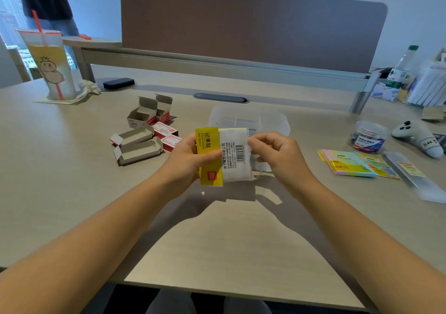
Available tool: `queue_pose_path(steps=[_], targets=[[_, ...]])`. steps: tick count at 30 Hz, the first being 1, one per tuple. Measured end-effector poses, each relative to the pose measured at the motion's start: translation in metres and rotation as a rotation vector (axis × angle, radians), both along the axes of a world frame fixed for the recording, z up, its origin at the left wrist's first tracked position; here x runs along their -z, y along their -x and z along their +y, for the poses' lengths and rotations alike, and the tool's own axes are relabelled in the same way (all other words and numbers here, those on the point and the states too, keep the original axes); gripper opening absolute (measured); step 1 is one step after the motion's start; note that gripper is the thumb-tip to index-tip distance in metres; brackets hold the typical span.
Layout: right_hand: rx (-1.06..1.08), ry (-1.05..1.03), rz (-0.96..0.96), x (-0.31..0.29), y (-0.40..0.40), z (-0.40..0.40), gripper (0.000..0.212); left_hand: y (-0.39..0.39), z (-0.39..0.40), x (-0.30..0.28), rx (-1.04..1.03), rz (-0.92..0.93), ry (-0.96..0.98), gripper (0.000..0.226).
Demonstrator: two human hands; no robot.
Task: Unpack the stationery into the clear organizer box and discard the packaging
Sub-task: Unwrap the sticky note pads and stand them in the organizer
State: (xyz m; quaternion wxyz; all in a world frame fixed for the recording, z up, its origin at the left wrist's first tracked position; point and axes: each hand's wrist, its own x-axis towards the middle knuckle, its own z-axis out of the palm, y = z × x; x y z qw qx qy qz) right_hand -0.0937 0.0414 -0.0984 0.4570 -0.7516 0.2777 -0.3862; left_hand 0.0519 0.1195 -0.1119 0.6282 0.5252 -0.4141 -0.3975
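A pack of sticky notes (226,156) with a yellow band and a white barcode label is held above the desk's middle. My left hand (187,159) grips its left side, thumb across the yellow band. My right hand (275,154) pinches the clear wrapper at the pack's right edge. Just behind the pack stands the clear organizer box (270,120), partly hidden by it. Several opened cardboard staple boxes (142,135) lie to the left, some with red labels.
More sticky note packs (350,164) and a long clear packet (410,171) lie at the right, near a jar of clips (368,136) and a game controller (417,137). A drink cup (52,67) stands far left. A person stands beyond the desk.
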Motion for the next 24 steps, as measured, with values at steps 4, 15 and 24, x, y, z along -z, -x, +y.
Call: queue_pose_path(steps=[4, 15, 24], targets=[[-0.039, -0.073, 0.008, -0.005, -0.002, 0.001, 0.015, 0.000, 0.002, -0.001, 0.047, 0.025, 0.004, 0.023], [-0.084, -0.026, 0.084, -0.018, -0.007, 0.000, 0.014, -0.011, 0.002, -0.021, 0.034, -0.387, -0.047, 0.014], [-0.121, -0.077, 0.191, -0.025, -0.007, -0.007, 0.014, -0.010, -0.003, -0.022, 0.052, -0.505, -0.097, 0.014]])
